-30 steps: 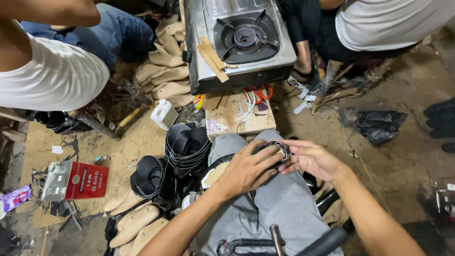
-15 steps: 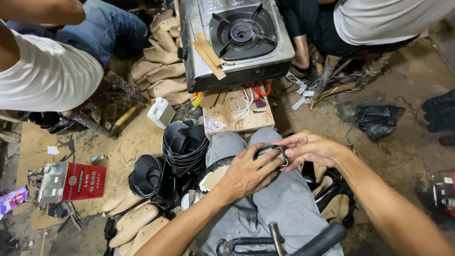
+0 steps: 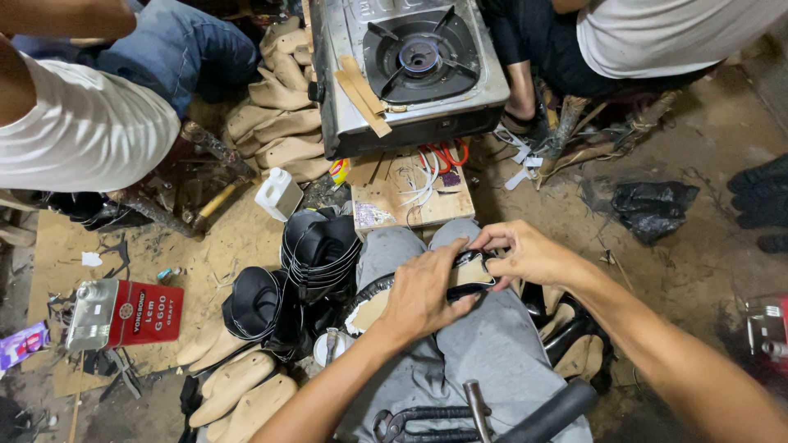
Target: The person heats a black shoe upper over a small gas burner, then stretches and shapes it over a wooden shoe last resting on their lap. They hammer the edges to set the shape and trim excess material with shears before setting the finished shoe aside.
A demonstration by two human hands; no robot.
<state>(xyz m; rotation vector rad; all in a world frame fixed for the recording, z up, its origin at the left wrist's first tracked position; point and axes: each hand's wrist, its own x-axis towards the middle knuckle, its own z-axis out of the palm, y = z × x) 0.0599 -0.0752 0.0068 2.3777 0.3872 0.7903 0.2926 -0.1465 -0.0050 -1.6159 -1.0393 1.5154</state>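
Hands had crept forward along the lap: the left hand [image 3: 424,289] lay pressed flat over the shoe upper on its last [image 3: 469,271]; the right hand [image 3: 525,254] pinched its toe end; shaping seemingly continued.

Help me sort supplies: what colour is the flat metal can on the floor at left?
The metal can is red with a silver top, seen in the head view.

The left hand [image 3: 423,295] hides most of the shoe upper [image 3: 472,272].
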